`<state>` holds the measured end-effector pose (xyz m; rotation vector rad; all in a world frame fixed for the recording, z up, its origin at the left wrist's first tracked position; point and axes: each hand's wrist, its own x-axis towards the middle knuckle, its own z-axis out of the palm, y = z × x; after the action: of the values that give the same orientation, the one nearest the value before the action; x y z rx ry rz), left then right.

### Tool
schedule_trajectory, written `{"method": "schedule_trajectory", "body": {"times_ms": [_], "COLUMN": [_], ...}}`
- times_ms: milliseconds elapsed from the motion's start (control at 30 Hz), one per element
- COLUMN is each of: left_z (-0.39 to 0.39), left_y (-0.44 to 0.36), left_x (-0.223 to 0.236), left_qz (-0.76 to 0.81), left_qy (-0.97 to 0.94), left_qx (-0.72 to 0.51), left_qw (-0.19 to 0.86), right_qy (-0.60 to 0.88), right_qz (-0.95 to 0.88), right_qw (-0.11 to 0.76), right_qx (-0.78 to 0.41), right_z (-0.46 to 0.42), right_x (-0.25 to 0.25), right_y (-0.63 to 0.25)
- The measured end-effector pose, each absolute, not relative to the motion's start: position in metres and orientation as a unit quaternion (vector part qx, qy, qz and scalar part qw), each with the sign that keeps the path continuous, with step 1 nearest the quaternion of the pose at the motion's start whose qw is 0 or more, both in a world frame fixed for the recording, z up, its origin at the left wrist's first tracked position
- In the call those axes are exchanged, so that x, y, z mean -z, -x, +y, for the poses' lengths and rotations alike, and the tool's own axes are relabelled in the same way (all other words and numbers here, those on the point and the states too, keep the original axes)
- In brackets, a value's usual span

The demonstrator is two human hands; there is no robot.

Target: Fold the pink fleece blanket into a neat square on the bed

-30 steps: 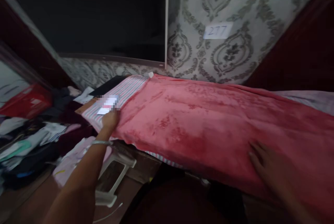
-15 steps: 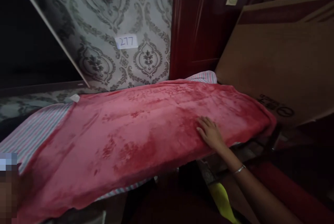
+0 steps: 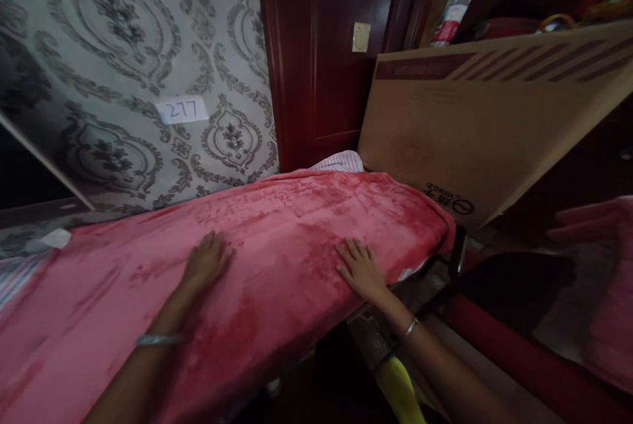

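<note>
A red fleece blanket (image 3: 277, 239) lies spread over a long raised surface, with a striped cloth (image 3: 341, 161) showing under it at the far end. My left hand (image 3: 206, 260) rests flat on the blanket near its middle, fingers stretched out. My right hand (image 3: 360, 269) lies flat on the blanket close to its front edge, fingers spread. Both wrists wear thin bangles. Neither hand holds anything.
A patterned wall with a paper label reading 277 (image 3: 182, 109) stands behind. A dark red wooden door (image 3: 326, 68) is at the back. A large cardboard box (image 3: 484, 114) leans at the right, with a plastic bottle (image 3: 457, 5) above it. Pink fabric (image 3: 603, 292) sits at far right.
The view has swung right along the blanket. My left hand left the striped end and now rests flat on the blanket's middle. My right hand stays flat on the blanket.
</note>
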<state>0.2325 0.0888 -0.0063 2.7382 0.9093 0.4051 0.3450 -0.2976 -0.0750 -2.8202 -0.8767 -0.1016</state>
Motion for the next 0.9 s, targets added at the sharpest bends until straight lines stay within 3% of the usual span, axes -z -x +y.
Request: {"method": "schedule_trajectory", "body": {"times_ms": [333,533,667,900], "left_z": [0.052,0.057,0.059,0.070], "left_y": [-0.304,-0.309,-0.310,-0.324], "left_x": [0.031,0.032,0.035,0.028], "left_qz": [0.232,0.234,0.234,0.243], "left_qy": [-0.969,-0.971,-0.971,-0.969], "left_qx": [-0.073,-0.030,-0.022,-0.018], "left_qw": [0.036,-0.029,-0.050,-0.034], "right_qy": [0.945,0.929,0.953,0.957], "right_qz": [-0.300,-0.314,-0.238,-0.242], "right_qw": [0.129,0.193,0.184,0.159], "right_qx": [0.021,0.017,0.037,-0.010], "right_z": [-0.303,-0.300,-0.283,-0.277], "right_x": [0.077,0.040,0.025,0.047], "right_y": [-0.352,-0.418,-0.473,-0.512]}}
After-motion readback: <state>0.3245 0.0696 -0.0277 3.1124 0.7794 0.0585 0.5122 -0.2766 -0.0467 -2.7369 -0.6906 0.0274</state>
